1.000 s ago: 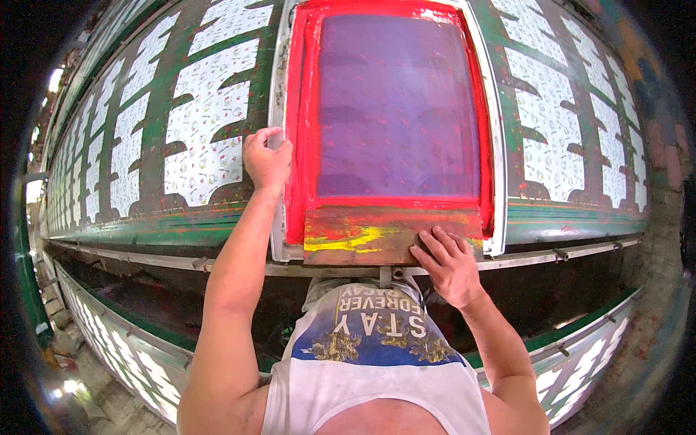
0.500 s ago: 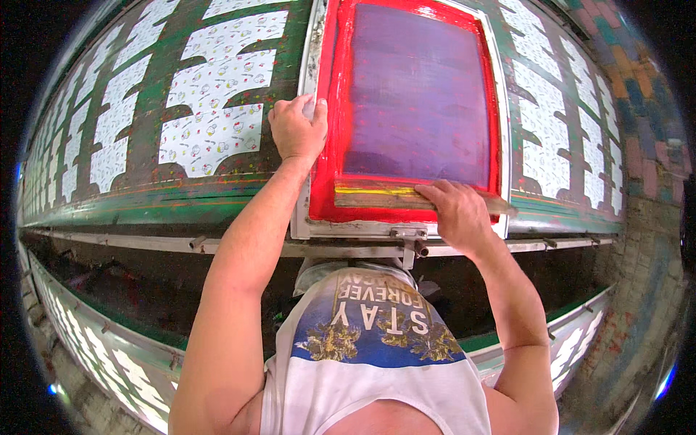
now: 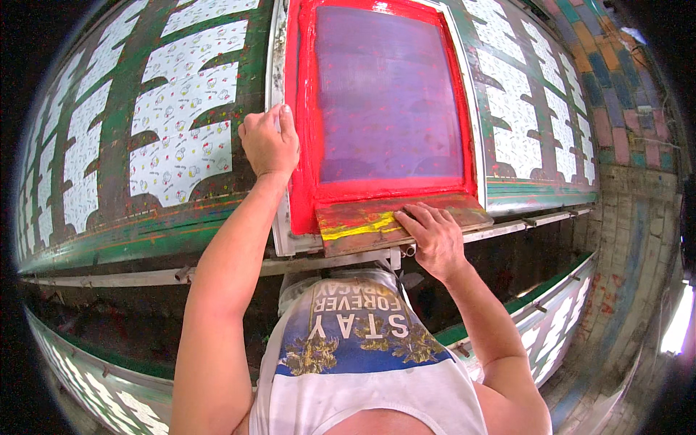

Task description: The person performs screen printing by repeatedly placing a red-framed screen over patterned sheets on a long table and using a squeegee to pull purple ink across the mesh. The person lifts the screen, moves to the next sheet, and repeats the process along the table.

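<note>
A screen-printing frame (image 3: 480, 152) with a pale rim, red ink round its margin and a purplish translucent middle (image 3: 384, 94) rests on the long table. My left hand (image 3: 270, 141) has its fingers bent round the frame's left edge. My right hand (image 3: 435, 239) grips a flat wooden squeegee (image 3: 357, 230), stained red, brown and yellow, which leans broad face up along the frame's near end; its blade is hidden.
White printed cut pieces (image 3: 181, 109) lie in rows on the green table (image 3: 130, 239) on both sides of the frame. A metal rail (image 3: 518, 223) runs along the near edge, with another slanted table below. A paved floor (image 3: 623, 217) shows at the right.
Half a second ago the squeegee stood more upright; it now tilts flat again, as a second ago. My left hand stays at the frame's edge. The whole view has shifted slightly.
</note>
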A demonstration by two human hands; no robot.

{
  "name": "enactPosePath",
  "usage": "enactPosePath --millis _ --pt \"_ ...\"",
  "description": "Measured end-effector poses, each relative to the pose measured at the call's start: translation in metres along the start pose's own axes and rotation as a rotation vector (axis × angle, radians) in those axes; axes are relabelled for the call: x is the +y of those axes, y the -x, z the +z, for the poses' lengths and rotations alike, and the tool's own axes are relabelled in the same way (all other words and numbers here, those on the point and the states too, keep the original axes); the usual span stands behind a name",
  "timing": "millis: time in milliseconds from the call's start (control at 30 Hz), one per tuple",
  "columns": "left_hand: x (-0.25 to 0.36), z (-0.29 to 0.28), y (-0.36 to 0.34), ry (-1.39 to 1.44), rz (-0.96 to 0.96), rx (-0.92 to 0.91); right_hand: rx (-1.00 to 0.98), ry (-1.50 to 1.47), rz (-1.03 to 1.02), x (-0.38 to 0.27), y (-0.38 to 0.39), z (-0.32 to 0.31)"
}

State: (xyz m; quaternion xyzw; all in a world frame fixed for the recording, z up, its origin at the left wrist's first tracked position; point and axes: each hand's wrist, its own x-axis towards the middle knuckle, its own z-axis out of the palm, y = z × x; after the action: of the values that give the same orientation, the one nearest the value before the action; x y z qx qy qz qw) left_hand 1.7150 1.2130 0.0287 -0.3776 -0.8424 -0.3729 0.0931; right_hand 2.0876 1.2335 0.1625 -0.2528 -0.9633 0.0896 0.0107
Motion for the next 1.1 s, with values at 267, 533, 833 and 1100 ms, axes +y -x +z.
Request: enactPosePath --millis 267,533,833,1100 --pt "0.004 -0.004 0.0 0.032 0.047 0.035 0.119 0.016 -0.064 0.059 -0.113 0.001" --pt "0.012 -0.008 -0.002 -0.003 -0.032 -0.025 0.141 0.111 -0.083 0.151 -0.294 -0.009" --pt "0.016 -0.011 -0.004 -0.05 -0.05 -0.056 0.122 0.191 -0.025 0.226 -0.457 -0.025" --pt "0.018 -0.009 -0.006 -0.045 -0.042 -0.028 0.085 0.188 0.039 0.261 -0.52 -0.049"
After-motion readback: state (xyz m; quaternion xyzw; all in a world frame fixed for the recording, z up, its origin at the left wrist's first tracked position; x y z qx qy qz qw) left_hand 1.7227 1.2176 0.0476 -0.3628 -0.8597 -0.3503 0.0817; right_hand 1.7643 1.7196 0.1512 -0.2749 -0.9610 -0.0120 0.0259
